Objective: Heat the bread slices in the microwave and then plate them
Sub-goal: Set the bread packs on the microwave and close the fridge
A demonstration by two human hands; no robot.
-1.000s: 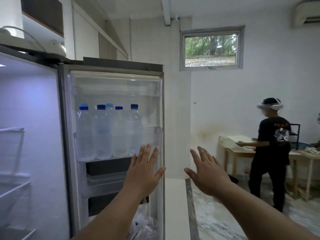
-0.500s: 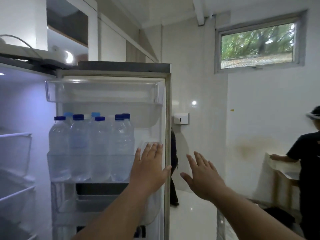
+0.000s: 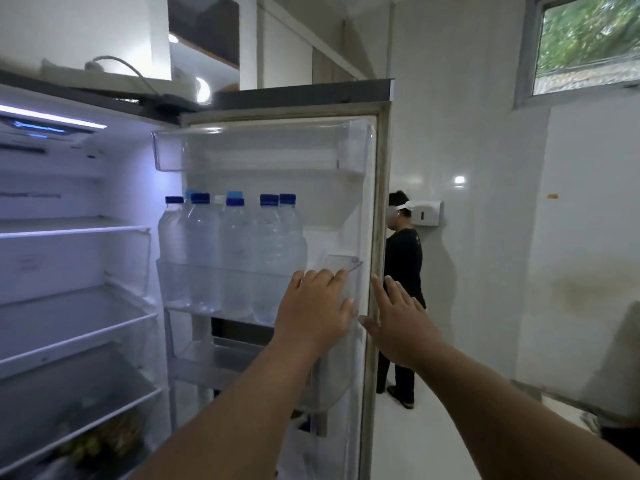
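Fridge door (image 3: 367,188) standing open ahead of both hands; left hand (image 3: 313,311) lying against its inner side, right hand (image 3: 398,323) reaching just right of its edge. Water bottles (image 3: 232,254) standing in the door shelf (image 3: 207,289) left of the left hand. Another person (image 3: 403,268) standing beyond the door, behind the right hand. Fridge shelves (image 3: 69,327) lying far left.

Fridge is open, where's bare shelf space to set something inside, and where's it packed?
Bare: the glass shelves left of the door, and the top door bin. Crowded: the middle door bin, filled with water bottles up to the left hand.
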